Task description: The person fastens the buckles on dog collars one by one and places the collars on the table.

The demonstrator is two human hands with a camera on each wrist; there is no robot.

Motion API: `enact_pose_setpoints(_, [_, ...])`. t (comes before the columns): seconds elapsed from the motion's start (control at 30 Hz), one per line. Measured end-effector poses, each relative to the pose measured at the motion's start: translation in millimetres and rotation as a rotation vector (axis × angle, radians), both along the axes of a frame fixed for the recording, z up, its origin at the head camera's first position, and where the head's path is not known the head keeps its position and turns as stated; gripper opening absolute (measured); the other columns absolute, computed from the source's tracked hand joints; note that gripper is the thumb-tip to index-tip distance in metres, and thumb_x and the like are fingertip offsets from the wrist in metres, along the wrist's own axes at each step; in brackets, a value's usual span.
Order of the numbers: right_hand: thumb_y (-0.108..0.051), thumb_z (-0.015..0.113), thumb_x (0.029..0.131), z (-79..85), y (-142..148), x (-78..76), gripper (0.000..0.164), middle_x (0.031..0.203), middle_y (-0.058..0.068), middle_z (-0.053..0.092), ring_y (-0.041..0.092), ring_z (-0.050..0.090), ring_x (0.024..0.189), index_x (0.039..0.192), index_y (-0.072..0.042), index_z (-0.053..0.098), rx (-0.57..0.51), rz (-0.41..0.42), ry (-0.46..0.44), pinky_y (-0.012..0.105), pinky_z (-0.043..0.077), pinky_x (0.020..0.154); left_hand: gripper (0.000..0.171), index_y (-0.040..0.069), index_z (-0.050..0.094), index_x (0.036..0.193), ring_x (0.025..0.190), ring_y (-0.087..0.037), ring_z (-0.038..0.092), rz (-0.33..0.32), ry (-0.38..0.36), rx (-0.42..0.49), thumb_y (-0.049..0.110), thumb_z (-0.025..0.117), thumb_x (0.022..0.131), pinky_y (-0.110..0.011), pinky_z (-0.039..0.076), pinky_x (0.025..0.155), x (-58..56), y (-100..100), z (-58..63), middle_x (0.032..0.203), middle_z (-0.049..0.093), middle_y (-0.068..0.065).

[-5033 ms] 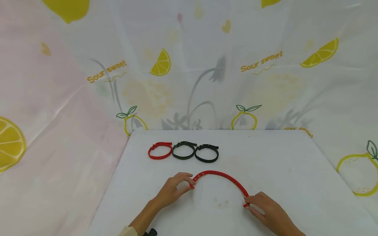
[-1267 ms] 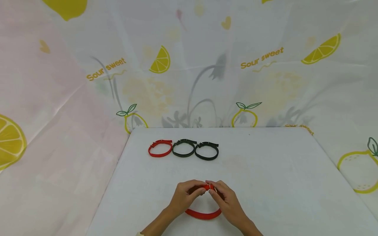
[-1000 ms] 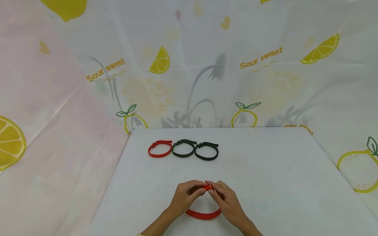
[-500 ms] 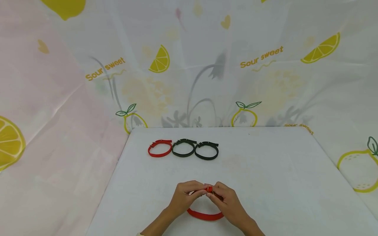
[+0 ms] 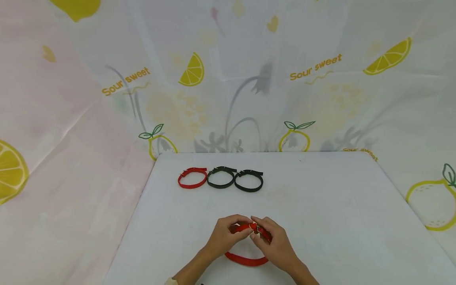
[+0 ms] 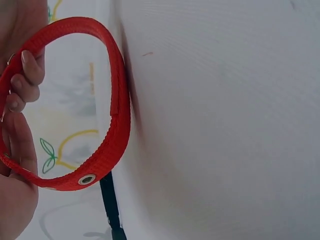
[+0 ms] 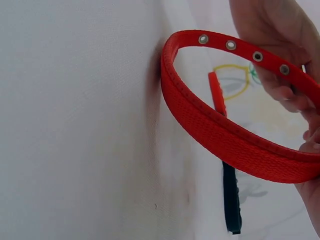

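Both hands hold a red dog collar (image 5: 247,260) bent into a loop just over the white table. My left hand (image 5: 225,236) pinches the strap on the eyelet side, and my right hand (image 5: 279,246) grips the buckle end; their fingertips almost meet where the strap passes through the metal. In the left wrist view the collar (image 6: 121,130) hangs as a ring with one eyelet low on it. Several metal eyelets line the collar (image 7: 200,117) along its upper stretch in the right wrist view. Fingers partly hide the buckle.
Farther back on the white table (image 5: 338,206) lie three buckled collars in a row: a red collar (image 5: 192,186), a dark green collar (image 5: 221,186) and a black collar (image 5: 248,190). A lemon-print curtain (image 5: 228,47) stands behind the table.
Five seconds ago the collar lay stretched in an arc with hands apart at its ends; now it is looped with hands together. In the last half second the strap shows more between the fingers.
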State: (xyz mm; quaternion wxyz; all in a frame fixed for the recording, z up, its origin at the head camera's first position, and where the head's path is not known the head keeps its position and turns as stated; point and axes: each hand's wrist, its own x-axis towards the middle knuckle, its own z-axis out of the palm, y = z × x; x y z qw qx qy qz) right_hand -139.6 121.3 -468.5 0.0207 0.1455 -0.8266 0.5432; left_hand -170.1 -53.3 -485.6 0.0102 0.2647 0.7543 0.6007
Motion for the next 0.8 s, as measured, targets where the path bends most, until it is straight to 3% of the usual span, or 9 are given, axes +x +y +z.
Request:
enact_pose_setpoints(0.13, [-0.017, 0.062, 0.082, -2.5, -1.0, -1.0, 0.030, 0.083, 0.001, 0.054, 0.015, 0.050, 0.069, 0.111, -0.016, 0.057, -0.128, -0.011, -0.002, 0.021, 0.048, 0.057, 0.024, 0.008, 0.060, 0.101, 0.085, -0.014, 0.059, -0.020, -0.080, 0.015, 0.021, 0.063, 0.081, -0.027, 0.049, 0.073, -0.5, 0.2, 3.4, 0.097, 0.061, 0.000])
enact_pose_setpoints(0.27, [-0.016, 0.062, 0.081, -4.4, 0.5, -2.8, 0.027, 0.097, 0.003, 0.058, 0.018, 0.055, 0.083, 0.107, -0.012, 0.058, -0.233, -0.003, -0.070, 0.028, 0.051, 0.069, 0.022, 0.008, 0.058, 0.101, 0.086, -0.015, 0.058, -0.029, -0.082, 0.028, 0.017, 0.062, 0.082, -0.030, 0.049, 0.075, -1.7, 0.4, 4.3, 0.097, 0.061, -0.002])
enact_pose_setpoints(0.47, [-0.019, 0.066, 0.078, -3.4, 9.4, -5.0, 0.027, 0.097, -0.001, 0.061, 0.017, 0.057, 0.085, 0.103, -0.011, 0.062, -0.193, -0.019, -0.175, 0.024, 0.050, 0.071, 0.019, 0.008, 0.059, 0.100, 0.085, -0.016, 0.057, -0.027, -0.063, 0.034, 0.014, 0.061, 0.082, -0.030, 0.049, 0.075, -1.5, -0.1, 5.7, 0.095, 0.061, -0.003])
enact_pose_setpoints(0.67, [-0.024, 0.067, 0.077, 5.9, 21.2, -8.6, 0.028, 0.091, 0.001, 0.063, 0.021, 0.059, 0.078, 0.101, -0.011, 0.062, -0.112, 0.031, -0.309, 0.026, 0.051, 0.067, 0.017, 0.008, 0.061, 0.097, 0.081, -0.017, 0.056, -0.042, -0.058, 0.032, 0.011, 0.062, 0.081, -0.031, 0.051, 0.071, -1.3, 0.0, 6.6, 0.092, 0.061, -0.003])
enact_pose_setpoints(0.8, [-0.028, 0.066, 0.077, 11.0, 24.8, -8.2, 0.031, 0.089, 0.000, 0.064, 0.020, 0.061, 0.076, 0.102, -0.012, 0.062, -0.059, 0.059, -0.345, 0.025, 0.050, 0.065, 0.017, 0.007, 0.061, 0.097, 0.077, -0.018, 0.055, -0.058, -0.074, 0.006, 0.011, 0.062, 0.080, -0.030, 0.051, 0.068, -0.6, -0.1, 8.3, 0.090, 0.060, -0.002])
